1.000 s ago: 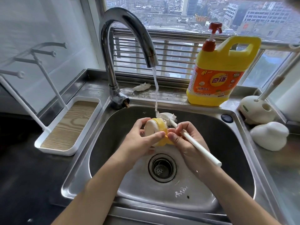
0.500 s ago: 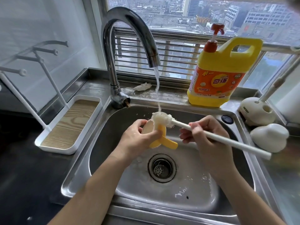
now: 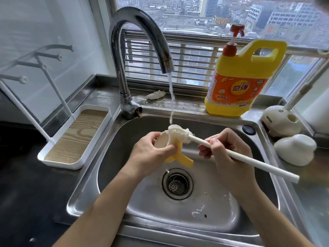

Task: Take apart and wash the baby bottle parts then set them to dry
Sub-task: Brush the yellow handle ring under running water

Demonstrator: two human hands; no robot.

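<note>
Head view: above the steel drain [image 3: 177, 183], left grip [image 3: 149, 155] wraps the rim of a yellow-and-cream plastic collar [image 3: 186, 160], likely light, slippery; right grip [image 3: 229, 154] pinches a white brush [image 3: 258, 164].

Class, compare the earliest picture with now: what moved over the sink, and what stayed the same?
The right hand pulled the brush rightward, away from the left hand; its head now lies atop the yellow part. The left hand still holds that part, and the tap still runs.
</note>
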